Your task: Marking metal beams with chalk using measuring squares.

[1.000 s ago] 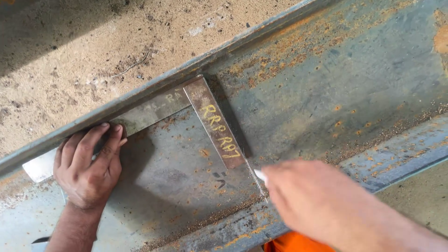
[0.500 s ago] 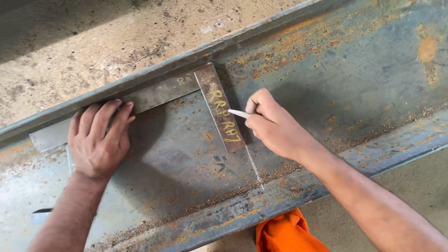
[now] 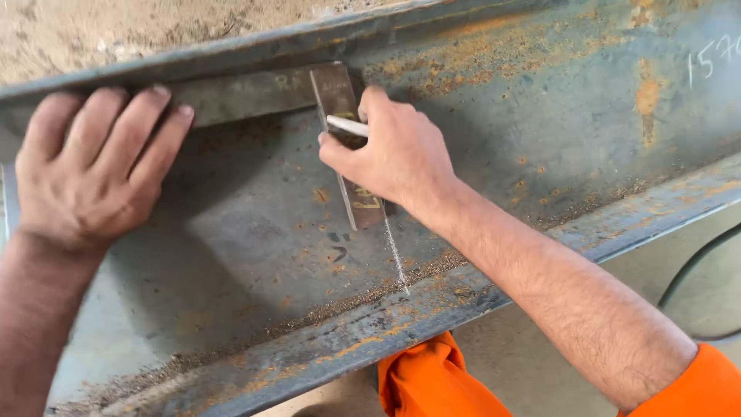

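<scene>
Work in hand: marking a straight white chalk line (image 3: 395, 255) across the web of a rusty blue-grey steel beam (image 3: 540, 116), guided by a flat rusty steel square (image 3: 340, 100).
Done so far: the lower stretch of the line shows, running from just below the square's blade to the grit at the near flange.
Left, as I judge it: the upper stretch beside the blade; the hand hides whether any is drawn there.
Right hand (image 3: 394, 150): fingers closed around a short white chalk stick (image 3: 347, 125), its tip on the blade near the far flange.
Left hand (image 3: 93, 166): spread flat, palm down, grasping nothing, pressing the square's other arm against the far flange.
Square relative to hands: its blade lies under the right hand; the left is well apart from the chalk.
</scene>
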